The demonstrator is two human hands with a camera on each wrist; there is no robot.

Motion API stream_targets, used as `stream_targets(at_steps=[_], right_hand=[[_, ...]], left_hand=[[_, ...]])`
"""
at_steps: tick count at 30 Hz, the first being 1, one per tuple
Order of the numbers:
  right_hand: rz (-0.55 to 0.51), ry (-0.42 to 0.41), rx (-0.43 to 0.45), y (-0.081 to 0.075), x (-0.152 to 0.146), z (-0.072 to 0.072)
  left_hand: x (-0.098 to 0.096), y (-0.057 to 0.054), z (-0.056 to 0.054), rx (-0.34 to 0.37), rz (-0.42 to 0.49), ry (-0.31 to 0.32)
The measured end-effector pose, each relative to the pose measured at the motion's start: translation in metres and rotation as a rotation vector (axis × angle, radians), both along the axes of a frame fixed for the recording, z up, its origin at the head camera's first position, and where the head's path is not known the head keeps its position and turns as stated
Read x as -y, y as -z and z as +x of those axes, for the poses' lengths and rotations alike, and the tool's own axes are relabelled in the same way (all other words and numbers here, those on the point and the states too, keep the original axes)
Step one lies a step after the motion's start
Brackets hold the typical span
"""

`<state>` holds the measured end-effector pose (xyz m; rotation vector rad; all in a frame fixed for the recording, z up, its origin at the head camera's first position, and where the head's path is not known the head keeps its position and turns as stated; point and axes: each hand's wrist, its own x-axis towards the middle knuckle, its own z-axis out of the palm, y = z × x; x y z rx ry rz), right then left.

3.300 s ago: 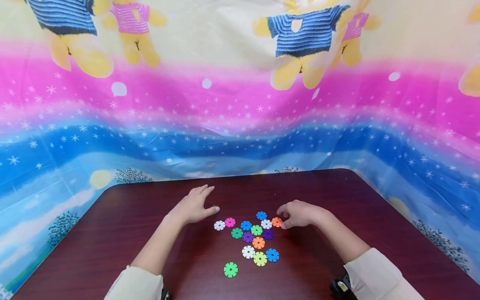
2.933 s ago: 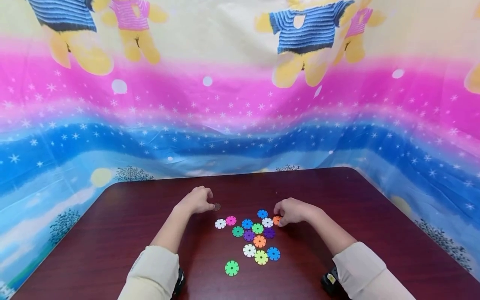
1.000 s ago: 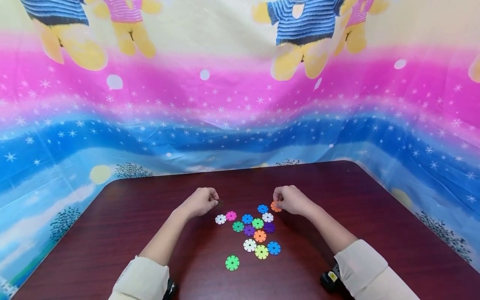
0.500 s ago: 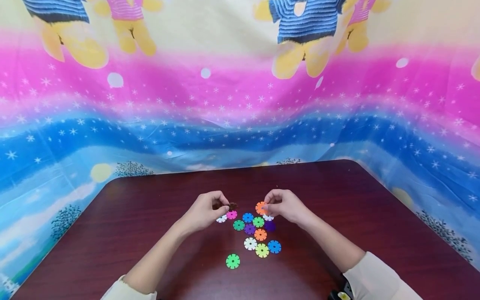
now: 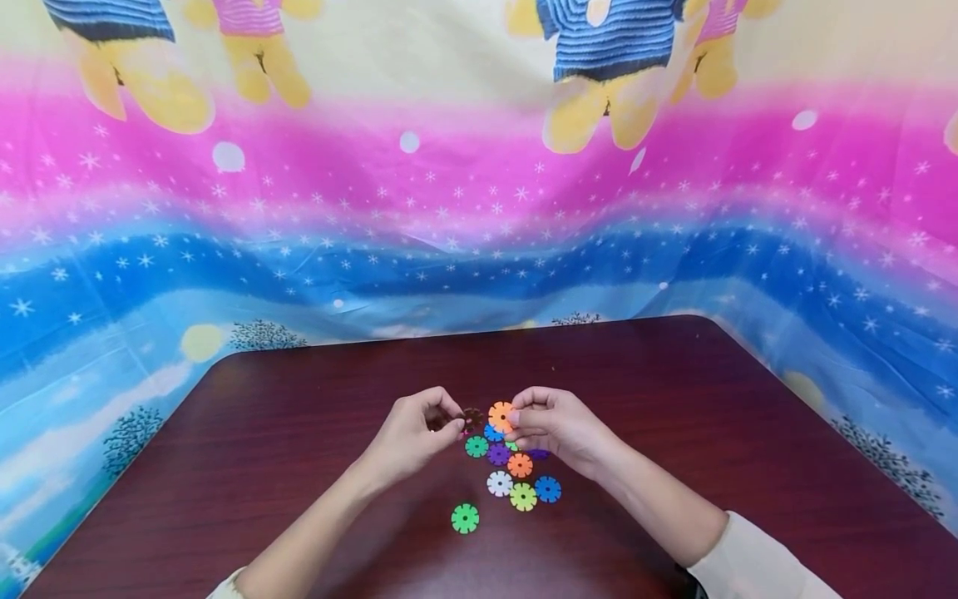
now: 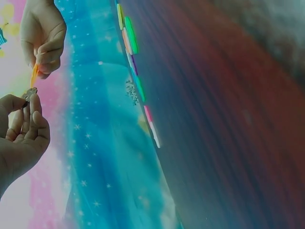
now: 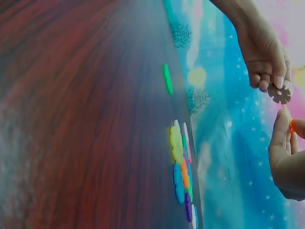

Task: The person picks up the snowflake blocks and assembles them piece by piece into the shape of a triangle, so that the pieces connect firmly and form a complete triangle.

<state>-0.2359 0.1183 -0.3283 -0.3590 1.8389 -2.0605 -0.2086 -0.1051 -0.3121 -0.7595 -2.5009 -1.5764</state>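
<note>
ok so two hands, two notched discs up in the air; the left hand (image 5: pixel 415 433) is pinching one brown disc (image 5: pixel 471 418) between thumb and fingers, the right hand (image 5: pixel 563 428) has one orange disc (image 5: pixel 501 417) in the same sort of pinch; both discs are off the surface (image 5: pixel 599 549), super close together, can't tell if their edges touch.

Below them I count ten more discs in the head view, some half covered: two blue ones (image 5: pixel 548 489), one teal disc (image 5: pixel 476 447), one light green disc (image 5: pixel 511 447) peeking out by the right fingers, one bright green disc (image 5: pixel 465 518) off by itself nearest the person, two purple ones (image 5: pixel 498 453) (the darker one's partly under the right hand), a second orange one (image 5: pixel 520 465), one white disc (image 5: pixel 500 484), one yellow disc (image 5: pixel 523 497); there's a pink sliver (image 5: pixel 465 432) by the left fingertips too, and the left wrist view has a pink disc (image 6: pixel 148 113) and a white one (image 6: pixel 155 134) edge-on; behind it all, one printed backdrop (image 5: pixel 449 208).
</note>
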Motion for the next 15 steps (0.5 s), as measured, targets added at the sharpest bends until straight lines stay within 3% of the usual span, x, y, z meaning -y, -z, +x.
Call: stream_targets(at_steps=[4,7,9,15], right_hand=[[-0.004,-0.003,0.014,-0.003,0.001,0.002],[0.0,-0.005,0.018,-0.004,0.001,0.003],[0.002,-0.006,0.018,-0.005,0.001,0.004],[0.006,-0.007,0.015,-0.004,0.002,0.003]], left_hand=[[-0.004,0.0,0.0,-0.101,-0.048,-0.014],[-0.004,0.01,-0.006,-0.201,-0.107,-0.028],[-0.005,0.01,-0.006,-0.255,-0.144,-0.038],[-0.007,0.01,-0.003,-0.344,-0.202,-0.037]])
